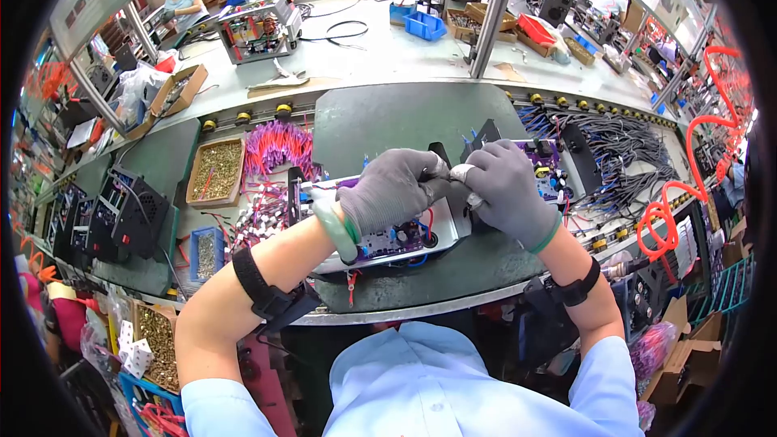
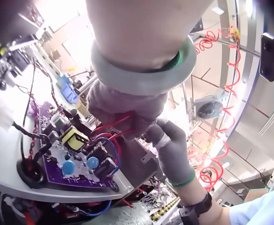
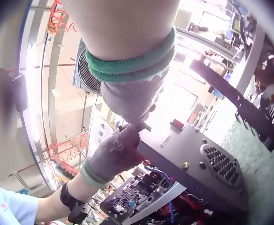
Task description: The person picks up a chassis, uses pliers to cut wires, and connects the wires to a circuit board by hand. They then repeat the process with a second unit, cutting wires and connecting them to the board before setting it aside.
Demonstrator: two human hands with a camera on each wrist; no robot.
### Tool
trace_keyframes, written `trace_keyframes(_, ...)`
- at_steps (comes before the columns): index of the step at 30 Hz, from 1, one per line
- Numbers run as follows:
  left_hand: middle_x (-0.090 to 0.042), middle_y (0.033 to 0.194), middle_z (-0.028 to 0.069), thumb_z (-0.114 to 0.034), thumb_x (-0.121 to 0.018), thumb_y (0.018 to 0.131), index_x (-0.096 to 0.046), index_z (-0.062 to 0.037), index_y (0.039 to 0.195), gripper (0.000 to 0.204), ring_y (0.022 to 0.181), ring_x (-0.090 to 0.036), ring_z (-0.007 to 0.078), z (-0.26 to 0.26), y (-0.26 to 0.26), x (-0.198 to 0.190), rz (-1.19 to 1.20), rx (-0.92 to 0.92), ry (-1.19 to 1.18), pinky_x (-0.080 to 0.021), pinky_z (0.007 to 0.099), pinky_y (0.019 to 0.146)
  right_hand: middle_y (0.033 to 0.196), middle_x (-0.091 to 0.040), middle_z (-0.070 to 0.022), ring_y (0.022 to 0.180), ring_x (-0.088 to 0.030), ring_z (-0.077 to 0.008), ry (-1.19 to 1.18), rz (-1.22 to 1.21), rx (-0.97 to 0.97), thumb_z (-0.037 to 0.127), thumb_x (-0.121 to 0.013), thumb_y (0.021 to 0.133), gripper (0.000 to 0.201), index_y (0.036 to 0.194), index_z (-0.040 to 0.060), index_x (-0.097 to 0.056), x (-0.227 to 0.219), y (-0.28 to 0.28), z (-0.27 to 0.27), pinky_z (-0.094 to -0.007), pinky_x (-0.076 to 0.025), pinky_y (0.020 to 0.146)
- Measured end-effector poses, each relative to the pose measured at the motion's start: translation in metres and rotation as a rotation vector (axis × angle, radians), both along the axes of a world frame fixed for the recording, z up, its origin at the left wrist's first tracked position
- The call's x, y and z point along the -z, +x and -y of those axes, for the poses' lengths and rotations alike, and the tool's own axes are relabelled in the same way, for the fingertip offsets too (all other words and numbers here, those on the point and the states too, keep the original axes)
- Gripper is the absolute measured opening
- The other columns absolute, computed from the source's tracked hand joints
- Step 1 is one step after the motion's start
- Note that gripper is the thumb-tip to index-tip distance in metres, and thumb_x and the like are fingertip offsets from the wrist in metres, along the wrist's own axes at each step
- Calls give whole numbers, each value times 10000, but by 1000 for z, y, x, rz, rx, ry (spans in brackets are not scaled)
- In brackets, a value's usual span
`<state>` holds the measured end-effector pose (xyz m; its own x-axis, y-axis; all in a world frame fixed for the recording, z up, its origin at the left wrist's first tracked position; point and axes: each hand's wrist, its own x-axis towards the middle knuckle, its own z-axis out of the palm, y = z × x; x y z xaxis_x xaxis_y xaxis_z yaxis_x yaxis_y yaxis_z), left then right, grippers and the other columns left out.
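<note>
Both hands wear grey gloves, with whitish wrapping on some fingertips, and meet over one end of a metal chassis. My left hand has curled fingers, and red wires run into its grip in the left wrist view. My right hand pinches at the top edge of a dark end panel, which has round vent holes and a small red part on top. Beside the left hand lies a purple circuit board with capacitors and a yellow transformer. The fingertips partly hide one another.
A second board unit stands just right of the hands. Black cables pile up beyond it, and pink-red wires lie to the left. A box of small metal parts and a blue bin flank the left side. A red coiled hose hangs at right.
</note>
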<state>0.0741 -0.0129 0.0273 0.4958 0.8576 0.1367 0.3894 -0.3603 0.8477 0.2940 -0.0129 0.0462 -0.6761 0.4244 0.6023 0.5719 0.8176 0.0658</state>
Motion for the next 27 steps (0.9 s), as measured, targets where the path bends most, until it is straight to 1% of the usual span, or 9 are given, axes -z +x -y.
trace_keyframes(4,-703,769,93,-104,-730,921,-697,-19,902,93,721,-618,89,-1,-13,5,-97,-114,117,-532,296,699,864,-640,-66,825,-641,-280,-104,160,-27,108,-745,732,147,867,103,-687,-6,-16,-6,-394,-506,742)
trace_keyframes(5,-703,769,93,-104,-730,921,-697,-19,902,93,721,-618,89,-2,-14,5,-85,-119,124,-532,296,699,914,-645,-90,862,-650,-305,-164,37,25,89,-736,748,210,952,87,-684,2,-23,-6,-407,-522,774)
trace_keyframes(7,-716,790,157,-204,-684,927,-703,-31,861,187,740,-703,208,-6,-16,5,-241,-343,-144,-555,361,723,1074,-650,-158,997,-664,-375,-329,-176,137,73,-723,809,437,1231,49,-611,11,-28,-2,-432,-550,876)
trace_keyframes(8,-716,790,157,-204,-684,927,-703,-31,861,187,740,-703,208,-10,-16,6,-225,-364,-136,-555,361,723,1156,-653,-185,1068,-653,-398,-479,-251,226,121,-700,859,468,1301,51,-564,18,-27,2,-448,-547,902)
trace_keyframes(10,-722,854,202,-285,-613,930,-725,-59,869,259,828,-723,344,-16,-8,9,-505,-293,-18,-560,434,772,1178,-661,-214,1070,-656,-415,-747,-363,274,161,-673,879,501,1347,51,-532,57,-18,-3,-461,-544,892)
trace_keyframes(11,-715,883,217,-288,-571,923,-733,-68,891,276,882,-693,415,-14,-6,0,-492,-330,-83,-550,482,810,1113,-681,-230,1012,-673,-420,-860,-267,357,164,-629,895,478,1348,40,-539,36,-23,3,-473,-536,873)
trace_keyframes(19,-706,866,220,-286,-601,925,-721,-72,869,251,863,-693,401,-12,-7,1,-383,-246,-176,-536,474,788,928,-692,-235,867,-685,-424,-777,-250,299,158,-602,899,408,1285,27,-600,32,-21,2,-482,-542,765)
trace_keyframes(25,-676,775,221,-250,-611,927,-704,-57,816,242,778,-675,422,-8,-2,9,-393,-351,-103,-530,491,730,829,-682,-223,768,-685,-415,-749,-315,288,166,-600,899,392,1263,24,-616,42,-21,2,-472,-541,673)
trace_keyframes(27,-677,774,221,-245,-615,926,-711,-58,826,232,777,-676,420,-8,-4,10,-396,-331,-84,-531,490,731,802,-648,-224,721,-671,-379,-773,-317,281,131,-580,905,403,1292,20,-603,39,-21,3,-399,-530,676)
